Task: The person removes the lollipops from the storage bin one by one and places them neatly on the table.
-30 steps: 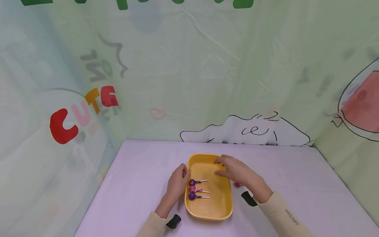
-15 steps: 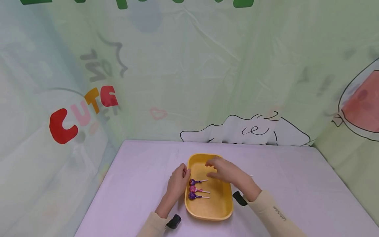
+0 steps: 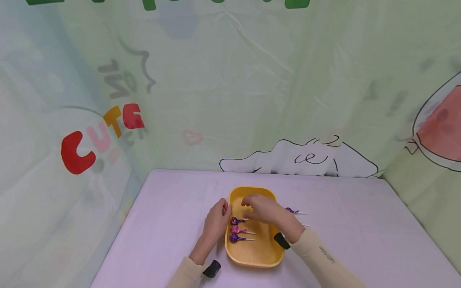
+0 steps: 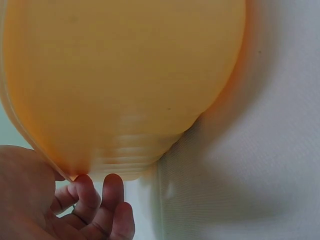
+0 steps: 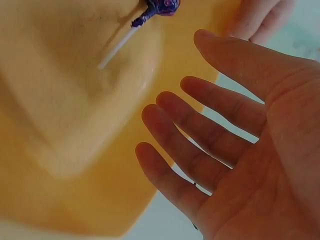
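Observation:
A yellow tray stands on the table with three wrapped lollipops lying in a column along its left side. The far one is purple and reddish, the middle one pink, the near one purple. My left hand pinches the tray's left rim; in the left wrist view its fingers curl at the tray wall. Over the tray's far half hangs my right hand, fingers spread and holding nothing. Its fingertips are close to the far lollipop, whose stick it partly covers in the head view.
Right of the tray, a purple lollipop lies on the pale tablecloth. A second white stick pokes out from behind my right forearm. Printed curtains hang behind and beside the table.
My right hand has moved left, from the tray's right rim to above the far lollipop. A purple lollipop right of the tray has come into sight; the pink-red one there is now mostly covered.

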Demonstrator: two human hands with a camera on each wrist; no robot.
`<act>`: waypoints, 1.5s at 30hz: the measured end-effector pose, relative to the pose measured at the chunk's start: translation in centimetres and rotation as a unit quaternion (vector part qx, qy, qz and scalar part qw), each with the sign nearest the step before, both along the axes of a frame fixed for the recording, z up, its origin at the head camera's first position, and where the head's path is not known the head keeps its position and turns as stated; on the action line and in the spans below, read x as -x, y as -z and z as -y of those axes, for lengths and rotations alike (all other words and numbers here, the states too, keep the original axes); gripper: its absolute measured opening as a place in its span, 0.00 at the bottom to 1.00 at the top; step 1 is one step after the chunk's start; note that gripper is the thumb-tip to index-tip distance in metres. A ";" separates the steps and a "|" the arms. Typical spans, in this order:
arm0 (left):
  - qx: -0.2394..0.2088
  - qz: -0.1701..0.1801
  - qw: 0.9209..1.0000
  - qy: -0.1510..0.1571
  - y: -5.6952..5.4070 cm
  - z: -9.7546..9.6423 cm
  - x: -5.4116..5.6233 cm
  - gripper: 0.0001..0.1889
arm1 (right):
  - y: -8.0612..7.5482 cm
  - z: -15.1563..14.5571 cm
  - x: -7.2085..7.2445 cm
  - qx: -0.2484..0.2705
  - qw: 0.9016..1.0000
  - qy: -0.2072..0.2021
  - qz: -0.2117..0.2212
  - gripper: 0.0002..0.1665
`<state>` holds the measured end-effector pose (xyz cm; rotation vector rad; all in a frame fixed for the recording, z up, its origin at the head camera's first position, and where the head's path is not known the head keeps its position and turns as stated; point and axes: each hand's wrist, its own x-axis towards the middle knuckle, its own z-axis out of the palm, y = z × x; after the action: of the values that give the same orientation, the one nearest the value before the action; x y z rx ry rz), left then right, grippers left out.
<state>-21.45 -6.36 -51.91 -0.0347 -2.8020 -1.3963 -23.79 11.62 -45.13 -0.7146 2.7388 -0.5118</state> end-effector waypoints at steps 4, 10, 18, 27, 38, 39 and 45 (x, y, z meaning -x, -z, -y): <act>0.001 0.000 1.000 -0.001 0.1 0.0 0.0 0.10 | 0.4 0.6 0.1 -0.006 1.000 -0.013 0.006 0.15; 0.000 -0.003 1.000 -0.001 0.0 0.0 -0.1 0.10 | 1.0 1.4 0.1 -0.023 0.999 -0.043 -0.007 0.11; -0.001 -0.004 1.000 -0.003 0.0 0.1 0.0 0.10 | 1.5 2.5 0.1 -0.046 0.998 -0.040 0.005 0.07; 0.002 -0.012 1.000 -0.005 0.1 0.1 0.0 0.10 | 2.6 3.0 0.4 -0.039 0.998 -0.054 -0.001 0.03; 0.004 -0.014 1.000 -0.004 0.3 0.1 0.1 0.10 | 2.6 3.4 0.2 -0.050 0.997 -0.055 -0.007 0.07; 0.005 -0.014 1.000 -0.005 0.3 0.1 0.1 0.10 | 2.7 3.4 0.2 -0.052 0.997 -0.054 -0.007 0.08; 0.006 -0.013 1.000 -0.003 0.2 0.1 0.0 0.10 | 2.9 3.4 0.3 -0.054 0.997 -0.048 -0.006 0.08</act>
<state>-21.48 -6.50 -52.11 -0.0443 -2.7874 -1.3690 -24.07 8.23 -48.03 -0.8199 2.7023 -0.3355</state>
